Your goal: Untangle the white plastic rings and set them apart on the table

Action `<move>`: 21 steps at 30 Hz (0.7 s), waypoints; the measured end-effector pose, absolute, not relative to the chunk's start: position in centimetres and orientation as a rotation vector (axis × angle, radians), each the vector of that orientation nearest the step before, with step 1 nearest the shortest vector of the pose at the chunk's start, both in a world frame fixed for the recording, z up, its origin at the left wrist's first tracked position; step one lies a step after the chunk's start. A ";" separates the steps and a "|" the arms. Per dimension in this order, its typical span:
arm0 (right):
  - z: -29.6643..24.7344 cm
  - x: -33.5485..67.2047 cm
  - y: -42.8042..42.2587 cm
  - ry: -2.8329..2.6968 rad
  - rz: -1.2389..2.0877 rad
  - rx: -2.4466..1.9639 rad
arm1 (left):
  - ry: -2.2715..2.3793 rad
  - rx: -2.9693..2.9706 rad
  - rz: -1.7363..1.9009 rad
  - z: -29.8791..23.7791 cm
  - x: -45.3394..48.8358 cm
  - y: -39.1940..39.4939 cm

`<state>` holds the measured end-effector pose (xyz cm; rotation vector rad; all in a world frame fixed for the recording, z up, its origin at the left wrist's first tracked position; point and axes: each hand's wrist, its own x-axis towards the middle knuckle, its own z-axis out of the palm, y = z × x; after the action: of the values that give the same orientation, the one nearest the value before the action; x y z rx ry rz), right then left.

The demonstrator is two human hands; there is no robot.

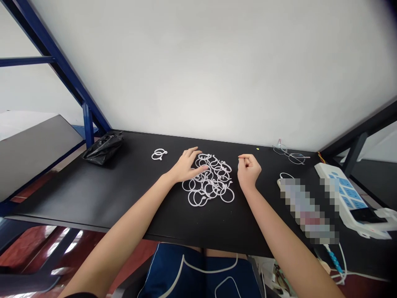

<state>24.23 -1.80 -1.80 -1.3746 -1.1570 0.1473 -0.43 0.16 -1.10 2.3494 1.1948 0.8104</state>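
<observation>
Two-handed, flanks heap of white curtain-style rings (211,182) on black desktop (133,182), probably for easy reach: with left hand (185,165) splayed loosely over its edge, right hand (249,170) curled beside it, cannot tell around what.

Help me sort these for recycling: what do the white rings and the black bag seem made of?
White rings: probably plastic, smooth-looking, from their even white colour; coated metal remains possible, and their sheen is hard to tell. Black bag: most likely thin plastic film, glossy, as its crinkles and bright highlights suggest.
</observation>
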 end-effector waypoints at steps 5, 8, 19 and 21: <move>-1.8 24.0 -1.9 -1.090 0.199 -1.326 | 1.022 2.614 0.670 -0.4 1.4 -2.0; -2.0 24.1 -1.8 -1.084 0.155 -1.323 | 0.964 2.654 0.597 -0.5 2.1 -2.5; -2.2 23.9 -1.9 -1.109 0.148 -1.316 | 0.915 2.561 0.642 -0.7 1.9 -1.4; -2.2 23.9 -1.9 -1.103 0.152 -1.321 | 0.891 2.559 0.699 -0.9 2.0 -1.2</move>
<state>23.93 -1.90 -2.21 -1.3208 -1.1028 0.1520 1.96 -1.23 -0.88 2.5587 0.8913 0.6985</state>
